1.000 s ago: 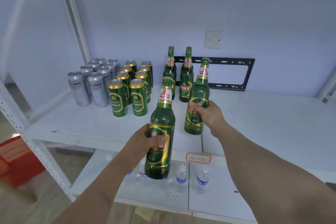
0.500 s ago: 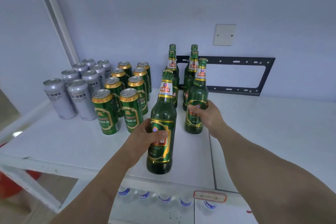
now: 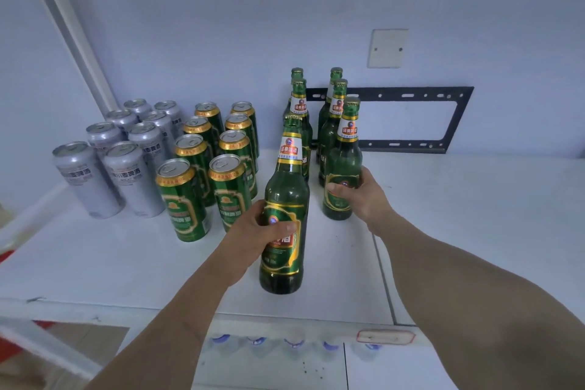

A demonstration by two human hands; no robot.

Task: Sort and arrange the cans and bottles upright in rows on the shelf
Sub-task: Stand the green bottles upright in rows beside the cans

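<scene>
Bottles upright at frame centre: near bottle (image 3: 285, 215) gripped by left hand (image 3: 253, 231), right bottle (image 3: 342, 168) gripped by right hand (image 3: 364, 196). Green cans (image 3: 202, 168) and silver cans (image 3: 117, 152) ranked left on shelf (image 3: 474, 215).

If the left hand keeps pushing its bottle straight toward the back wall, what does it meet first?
Likely the nearer standing bottle of the left bottle column, directly behind the bottle gripped by the left hand. The gap between them is hard to judge from this view.

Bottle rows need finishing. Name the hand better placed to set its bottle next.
Right hand: its green glass bottle is already directly before its row; the left hand is farther forward.
</scene>
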